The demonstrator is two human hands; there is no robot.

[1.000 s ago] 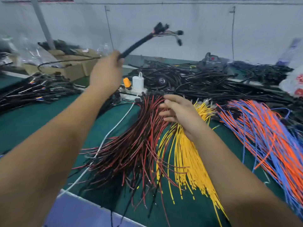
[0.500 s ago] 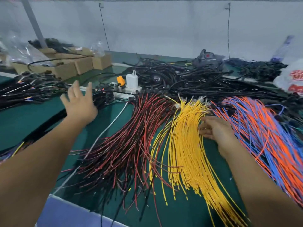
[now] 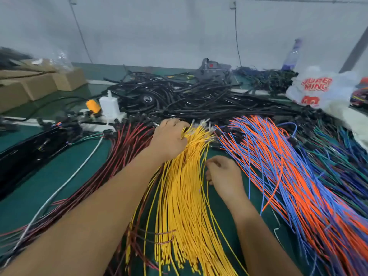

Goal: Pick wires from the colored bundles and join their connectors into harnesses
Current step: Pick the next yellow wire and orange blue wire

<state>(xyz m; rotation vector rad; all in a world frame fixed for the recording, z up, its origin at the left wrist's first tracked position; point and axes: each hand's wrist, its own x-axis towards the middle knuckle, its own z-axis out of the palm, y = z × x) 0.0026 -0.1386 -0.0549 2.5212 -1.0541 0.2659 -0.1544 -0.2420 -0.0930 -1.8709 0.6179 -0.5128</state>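
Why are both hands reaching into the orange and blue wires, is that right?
Not quite. In the head view both hands are at the yellow wires, not the orange and blue wires. The left hand sits at their top end, and the right hand is by their right edge.

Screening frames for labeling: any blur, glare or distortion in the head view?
Head view: even soft light, no hard glare; cardboard boxes and far-left edge smeared; wide-angle bending toward the borders; both hands, left and right, and yellow wires fairly sharp.

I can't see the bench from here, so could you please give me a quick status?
Left hand on yellow wires near connector ends. Right hand curled beside them, grip unclear. Nothing joined yet.
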